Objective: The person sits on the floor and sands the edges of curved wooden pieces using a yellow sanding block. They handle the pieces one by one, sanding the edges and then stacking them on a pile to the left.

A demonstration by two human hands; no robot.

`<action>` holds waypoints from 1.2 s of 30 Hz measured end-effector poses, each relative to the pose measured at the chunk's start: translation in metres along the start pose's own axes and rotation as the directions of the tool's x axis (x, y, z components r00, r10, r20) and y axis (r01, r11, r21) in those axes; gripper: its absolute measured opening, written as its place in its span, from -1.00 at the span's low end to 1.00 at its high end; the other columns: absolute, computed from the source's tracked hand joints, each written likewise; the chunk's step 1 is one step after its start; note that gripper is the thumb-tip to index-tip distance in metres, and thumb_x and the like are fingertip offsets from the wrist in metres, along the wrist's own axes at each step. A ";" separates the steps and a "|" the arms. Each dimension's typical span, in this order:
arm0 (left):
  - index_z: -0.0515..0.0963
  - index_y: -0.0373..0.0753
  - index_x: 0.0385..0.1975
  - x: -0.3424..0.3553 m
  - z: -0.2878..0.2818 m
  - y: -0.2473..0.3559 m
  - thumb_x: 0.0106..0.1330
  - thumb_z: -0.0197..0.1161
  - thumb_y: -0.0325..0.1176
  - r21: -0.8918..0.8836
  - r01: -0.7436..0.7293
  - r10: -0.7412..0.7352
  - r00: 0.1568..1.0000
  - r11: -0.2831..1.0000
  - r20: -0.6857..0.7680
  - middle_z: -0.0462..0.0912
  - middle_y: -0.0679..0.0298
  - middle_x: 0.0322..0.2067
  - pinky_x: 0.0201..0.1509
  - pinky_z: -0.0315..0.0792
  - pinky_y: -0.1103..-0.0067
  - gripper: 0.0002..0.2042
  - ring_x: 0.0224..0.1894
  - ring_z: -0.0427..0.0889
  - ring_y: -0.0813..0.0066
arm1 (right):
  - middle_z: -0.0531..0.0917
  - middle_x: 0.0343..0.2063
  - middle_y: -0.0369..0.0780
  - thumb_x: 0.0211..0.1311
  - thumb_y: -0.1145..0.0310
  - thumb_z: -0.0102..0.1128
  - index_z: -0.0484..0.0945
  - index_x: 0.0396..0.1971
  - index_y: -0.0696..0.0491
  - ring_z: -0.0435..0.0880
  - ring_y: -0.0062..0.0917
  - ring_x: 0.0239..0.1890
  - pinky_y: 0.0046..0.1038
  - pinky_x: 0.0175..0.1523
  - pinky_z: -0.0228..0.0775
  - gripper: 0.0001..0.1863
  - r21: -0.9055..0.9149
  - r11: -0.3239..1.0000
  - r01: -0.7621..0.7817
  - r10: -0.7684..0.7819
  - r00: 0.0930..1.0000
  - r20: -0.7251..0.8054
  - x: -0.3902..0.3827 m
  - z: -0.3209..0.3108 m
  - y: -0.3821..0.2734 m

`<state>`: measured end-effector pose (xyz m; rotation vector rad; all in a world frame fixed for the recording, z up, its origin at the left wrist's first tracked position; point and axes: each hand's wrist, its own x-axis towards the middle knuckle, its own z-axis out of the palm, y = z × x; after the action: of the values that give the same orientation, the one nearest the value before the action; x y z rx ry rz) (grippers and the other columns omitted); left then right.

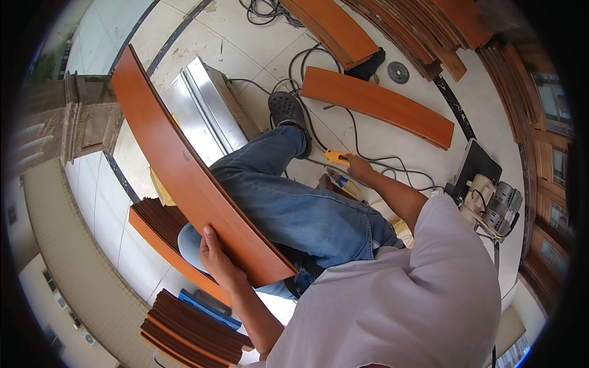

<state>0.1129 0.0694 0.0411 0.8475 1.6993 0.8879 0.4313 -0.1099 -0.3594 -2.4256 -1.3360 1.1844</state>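
Observation:
My left hand [219, 262] is closed on the near end of a long reddish-brown floor plank [184, 165], thumb on its face and fingers out of sight beneath. The plank slants across my left thigh toward the far left. My right hand [361, 169], out to the right beyond my knee, is wrapped round a yellow utility knife [337, 157]. Whether its blade is out cannot be made out. Just below that hand, pliers [345, 183] with blue and yellow handles lie close to my leg.
A silver metal-topped bench machine [205, 110] stands beyond the plank. Another plank [380, 109] lies on the tiles, near black cables [300, 61] and a circular saw blade [398, 72]. Plank stacks sit at left [190, 328] and far right [423, 30]. A power tool [494, 205] is at right.

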 end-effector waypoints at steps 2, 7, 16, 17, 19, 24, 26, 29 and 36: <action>0.63 -0.37 -0.10 0.002 0.004 0.006 0.50 0.32 -0.04 0.054 -0.006 0.004 1.000 0.999 0.026 0.77 0.19 -0.28 -0.18 0.57 0.64 -0.59 -0.32 0.70 0.53 | 0.66 -0.02 0.13 0.27 0.47 0.16 0.42 0.28 0.18 0.68 -0.02 -0.01 -0.10 0.06 0.55 -0.45 -0.109 0.992 0.061 -0.074 0.990 -0.116 -0.011 0.036 0.016; 0.61 -0.39 -0.05 0.001 0.020 0.010 0.44 0.41 -0.08 0.065 0.019 -0.020 1.000 0.998 0.004 0.74 0.26 -0.23 -0.06 0.51 0.65 -0.58 -0.24 0.64 0.60 | 0.65 -0.03 0.02 0.30 0.45 0.22 0.31 0.37 0.17 0.67 -0.09 0.02 -0.02 0.14 0.50 -0.36 -0.336 0.941 -0.022 -0.078 0.957 -0.280 0.005 0.068 0.018; 0.60 -0.40 -0.11 -0.003 0.052 0.025 0.38 0.47 -0.04 0.121 -0.036 0.034 0.999 0.992 0.017 0.73 0.23 -0.25 -0.07 0.51 0.63 -0.53 -0.24 0.62 0.59 | 0.67 -0.16 0.04 0.29 0.36 0.24 0.26 0.33 0.18 0.72 -0.01 -0.18 -0.09 -0.07 0.63 -0.36 -0.201 0.979 -0.027 -0.019 0.974 -0.224 0.017 0.038 0.032; 0.60 -0.41 -0.10 -0.004 0.056 0.023 0.37 0.49 -0.05 0.109 -0.034 0.031 0.999 0.993 0.030 0.73 0.23 -0.25 -0.05 0.51 0.62 -0.53 -0.24 0.63 0.58 | 0.68 -0.18 0.06 0.29 0.34 0.23 0.25 0.33 0.18 0.73 0.02 -0.20 -0.08 -0.08 0.63 -0.35 -0.149 0.989 -0.017 -0.023 0.964 -0.265 0.011 0.027 0.040; 0.59 -0.42 -0.09 -0.008 0.059 0.021 0.34 0.52 -0.06 0.089 -0.043 0.041 0.999 0.995 0.024 0.73 0.21 -0.24 -0.03 0.52 0.62 -0.52 -0.23 0.64 0.57 | 0.71 -0.24 0.08 0.31 0.29 0.21 0.26 0.34 0.16 0.75 0.01 -0.22 -0.08 -0.08 0.62 -0.36 0.044 0.994 -0.096 0.103 0.973 -0.205 -0.002 -0.027 0.020; 0.59 -0.45 -0.14 -0.017 0.075 0.021 0.24 0.61 -0.13 0.112 -0.130 0.121 0.989 0.985 0.086 0.72 0.19 -0.29 -0.07 0.53 0.62 -0.51 -0.28 0.65 0.54 | 0.72 -0.20 -0.03 0.43 -0.03 0.26 0.59 0.10 0.18 0.75 -0.17 -0.16 -0.23 -0.03 0.57 -0.45 0.320 0.947 -0.038 0.039 0.999 0.004 -0.101 -0.191 -0.046; 0.59 -0.45 -0.16 -0.015 0.075 0.021 0.24 0.61 -0.12 0.153 -0.159 0.145 0.985 0.975 0.099 0.71 0.19 -0.31 -0.10 0.53 0.63 -0.52 -0.30 0.64 0.55 | 0.66 -0.06 -0.09 0.39 -0.03 0.33 0.62 0.09 0.17 0.71 -0.25 -0.06 -0.29 0.03 0.56 -0.44 0.284 0.948 0.144 -0.145 0.989 -0.017 -0.161 -0.230 -0.063; 0.61 -0.44 -0.20 -0.019 0.080 0.015 0.24 0.60 -0.09 0.163 -0.203 0.190 0.977 0.965 0.096 0.72 0.19 -0.31 -0.13 0.52 0.63 -0.52 -0.33 0.63 0.55 | 0.63 0.04 -0.22 0.22 0.09 0.52 0.65 0.02 0.13 0.71 -0.30 -0.02 -0.34 0.06 0.57 -0.48 0.311 0.877 0.365 -0.376 0.926 -0.025 -0.249 -0.276 -0.107; 0.62 -0.49 -0.16 -0.024 0.080 0.007 0.23 0.61 -0.10 0.170 -0.265 0.248 0.962 0.949 0.115 0.74 0.18 -0.27 -0.08 0.53 0.60 -0.49 -0.26 0.64 0.53 | 0.66 0.00 -0.20 0.09 0.28 0.54 0.60 -0.06 0.13 0.74 -0.23 -0.10 -0.30 -0.05 0.61 -0.55 0.258 0.906 0.336 -0.327 0.942 -0.076 -0.329 -0.243 -0.111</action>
<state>0.1969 0.0653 0.0394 1.2392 1.6303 0.8575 0.4263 -0.2356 0.0455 -1.9286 -1.4046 1.1450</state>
